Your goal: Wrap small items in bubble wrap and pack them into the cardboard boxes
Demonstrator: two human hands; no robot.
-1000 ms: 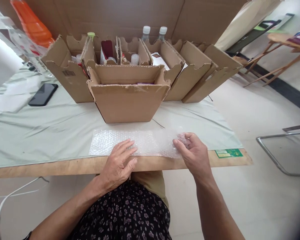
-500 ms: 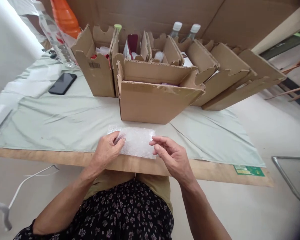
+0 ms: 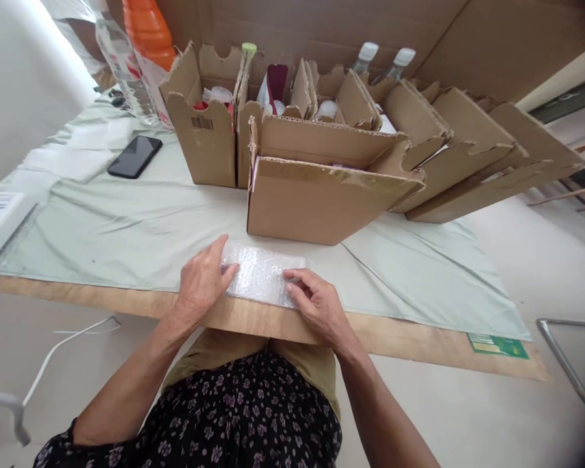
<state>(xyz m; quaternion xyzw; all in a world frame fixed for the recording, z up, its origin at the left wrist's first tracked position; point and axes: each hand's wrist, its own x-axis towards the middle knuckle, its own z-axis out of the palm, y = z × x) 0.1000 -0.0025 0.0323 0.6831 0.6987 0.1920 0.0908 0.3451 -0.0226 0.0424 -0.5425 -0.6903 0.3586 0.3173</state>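
Observation:
A flat packet of clear bubble wrap (image 3: 258,276) lies on the cloth by the table's front edge, one end near each hand. My left hand (image 3: 203,276) is at its left end, thumb on the wrap and index finger stretched toward the far left corner, with a wide gap between them. At the right end, my right hand (image 3: 316,300) rests its index finger and thumb on the wrap. Its fingers are loosely bent, and a small gap shows between the tips. Whatever may lie inside the bubble wrap cannot be made out.
Just beyond the wrap stands a cardboard holder (image 3: 297,205), with several more boxes (image 3: 202,149) in a row behind. A phone (image 3: 135,156) lies left, near an orange bottle (image 3: 149,36) and a clear bottle (image 3: 121,65). A white box (image 3: 0,224) sits far left.
My left fingers have spread toward the wrap's far left corner. My right hand has come in over its right end. A purplish patch near my left thumb no longer shows. The view has shifted slightly.

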